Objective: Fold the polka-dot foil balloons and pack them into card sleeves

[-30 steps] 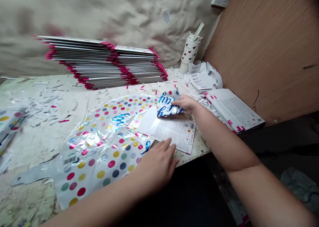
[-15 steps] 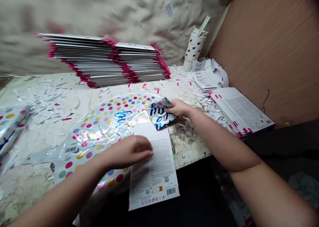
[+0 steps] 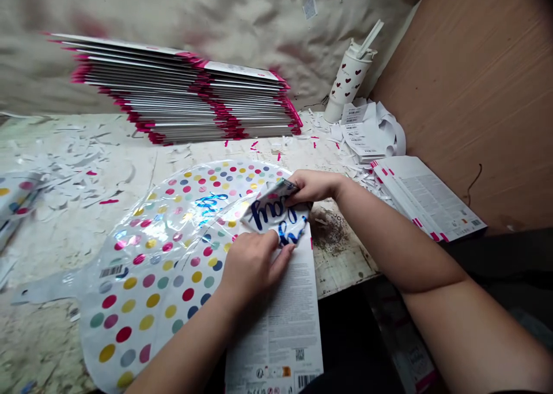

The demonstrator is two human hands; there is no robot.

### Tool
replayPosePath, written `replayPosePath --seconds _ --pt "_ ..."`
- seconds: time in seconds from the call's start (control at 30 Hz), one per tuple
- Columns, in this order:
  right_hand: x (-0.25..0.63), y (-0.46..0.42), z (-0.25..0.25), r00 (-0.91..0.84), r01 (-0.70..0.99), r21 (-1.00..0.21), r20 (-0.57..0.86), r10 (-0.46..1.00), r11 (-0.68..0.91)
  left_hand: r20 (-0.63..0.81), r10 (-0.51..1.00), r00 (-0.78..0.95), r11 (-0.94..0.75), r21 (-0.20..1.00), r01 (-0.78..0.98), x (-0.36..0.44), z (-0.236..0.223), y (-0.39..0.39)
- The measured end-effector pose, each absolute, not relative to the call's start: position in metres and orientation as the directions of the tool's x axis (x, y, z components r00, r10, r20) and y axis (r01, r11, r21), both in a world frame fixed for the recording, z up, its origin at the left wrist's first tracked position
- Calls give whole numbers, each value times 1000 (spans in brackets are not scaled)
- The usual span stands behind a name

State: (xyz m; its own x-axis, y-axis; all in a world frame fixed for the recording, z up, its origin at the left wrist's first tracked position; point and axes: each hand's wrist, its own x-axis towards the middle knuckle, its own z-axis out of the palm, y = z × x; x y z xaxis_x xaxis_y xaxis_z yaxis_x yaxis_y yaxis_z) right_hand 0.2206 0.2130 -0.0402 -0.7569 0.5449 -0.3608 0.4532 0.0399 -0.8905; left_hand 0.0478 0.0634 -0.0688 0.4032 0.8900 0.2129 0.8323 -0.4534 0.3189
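My right hand (image 3: 314, 186) pinches the top of a folded foil balloon (image 3: 271, 212) with blue lettering. My left hand (image 3: 253, 261) is closed at the balloon's lower edge, its thumb lying along the foil. Under both hands lies a white printed card packet (image 3: 294, 313) with a QR code and barcode, its lower end over the table's front edge. The folded foil covers the packet's upper end, so whether any of it is inside cannot be seen. A large flat polka-dot foil balloon (image 3: 151, 273) with a tail is spread beneath, to the left.
A tall stack of pink-edged card packets (image 3: 207, 103) stands at the back. To its right are a tumbler with hearts (image 3: 349, 83), a strip of barcode labels (image 3: 365, 135) and a smaller pile of packets (image 3: 427, 195). Paper scraps (image 3: 69, 158) litter the table.
My left hand has moved up from above the packet onto the folded balloon's lower edge. My right hand keeps its pinch on the foil. The view has shifted slightly.
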Motion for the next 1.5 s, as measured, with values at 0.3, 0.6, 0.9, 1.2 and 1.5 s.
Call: replayPosePath --seconds 0.3,0.6,0.9,1.2,1.5 --pt "187 218 -9 -763 619 -764 -529 371 185 302 815 495 -539 81 838 60 -55 42" --pt "171 209 -2 -811 586 -687 -487 325 431 290 790 541 -584 86 807 65 -54 35" --pt "178 206 -1 -845 508 -712 -303 441 485 35 922 385 -299 697 652 48 -35 41" --pt "178 189 9 -807 587 -705 -470 358 397 74 925 374 -338 611 715 57 -33 35" --pt "172 161 -8 -794 593 -667 -577 191 452 93 905 415 -397 531 748 54 -34 29"
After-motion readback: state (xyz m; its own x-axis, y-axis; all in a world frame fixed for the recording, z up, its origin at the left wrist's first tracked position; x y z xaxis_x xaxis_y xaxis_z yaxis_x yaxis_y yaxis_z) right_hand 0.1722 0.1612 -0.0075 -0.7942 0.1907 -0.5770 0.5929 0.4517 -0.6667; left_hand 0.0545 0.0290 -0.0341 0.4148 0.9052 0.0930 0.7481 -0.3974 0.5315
